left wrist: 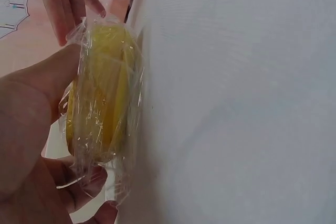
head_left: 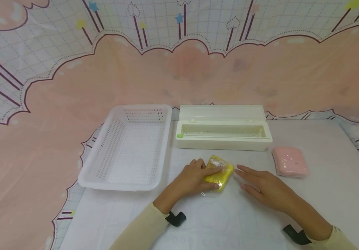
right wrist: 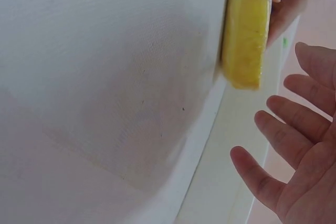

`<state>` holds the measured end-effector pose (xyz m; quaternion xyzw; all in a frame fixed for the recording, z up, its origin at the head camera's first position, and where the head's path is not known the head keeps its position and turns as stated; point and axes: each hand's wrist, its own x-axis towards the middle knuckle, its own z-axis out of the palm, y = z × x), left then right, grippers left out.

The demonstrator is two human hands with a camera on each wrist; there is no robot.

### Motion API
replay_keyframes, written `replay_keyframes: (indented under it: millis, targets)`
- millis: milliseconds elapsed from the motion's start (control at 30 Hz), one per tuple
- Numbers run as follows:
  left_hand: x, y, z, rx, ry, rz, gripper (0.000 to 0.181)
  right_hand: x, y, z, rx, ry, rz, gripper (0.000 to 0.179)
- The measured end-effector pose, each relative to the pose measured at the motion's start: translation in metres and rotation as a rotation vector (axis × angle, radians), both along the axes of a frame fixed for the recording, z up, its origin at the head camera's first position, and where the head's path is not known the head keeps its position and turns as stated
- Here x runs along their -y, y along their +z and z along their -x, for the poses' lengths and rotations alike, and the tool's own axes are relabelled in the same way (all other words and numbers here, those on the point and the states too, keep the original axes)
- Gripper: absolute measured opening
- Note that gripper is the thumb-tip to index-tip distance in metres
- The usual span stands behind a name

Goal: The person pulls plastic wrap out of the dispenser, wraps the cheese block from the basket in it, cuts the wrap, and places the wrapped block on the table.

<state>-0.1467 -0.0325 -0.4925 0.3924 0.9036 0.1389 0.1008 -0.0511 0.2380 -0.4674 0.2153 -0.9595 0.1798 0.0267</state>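
Observation:
A yellow block in clear plastic wrap [head_left: 224, 177] lies on the white table, its loose wrapper edge crinkled on the near side. My left hand [head_left: 195, 178] holds it, index finger across the top and thumb along the near side, the other fingers bent. From the left wrist, the wrapped side of the block [left wrist: 107, 93] shows beneath that hand. Just to the right, apart from the block, my right hand [head_left: 267, 189] hovers with fingers loosely extended and nothing in them. The right wrist view shows its palm [right wrist: 310, 182] and spread fingers.
A white perforated basket [head_left: 165, 149] stands at the left. Behind the block is a long cream box [head_left: 223, 144] with its hinged lid [head_left: 221, 113] raised and a green tab [head_left: 180, 135]. A pink wrapped block [head_left: 290, 161] lies at the right. Patterned cloth hangs behind.

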Motion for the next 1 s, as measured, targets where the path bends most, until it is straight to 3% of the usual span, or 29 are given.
replay_keyframes:
  millis: [367,667,800,1000]
  targets:
    - [0.004,0.003,-0.002,0.155,0.010,-0.051,0.062,0.003,-0.001,0.000,0.072,-0.015,0.018,0.051]
    - [0.006,0.000,-0.002,0.222,-0.034,-0.137,0.058,0.011,-0.003,0.001,0.204,0.014,0.184,0.047]
    - [0.006,0.001,-0.003,0.232,-0.034,-0.155,0.058,0.018,-0.002,0.004,0.297,0.070,0.257,0.042]
    - [0.007,-0.001,-0.004,0.265,-0.007,-0.188,0.059,0.029,-0.005,0.008,0.423,0.204,0.236,0.043]
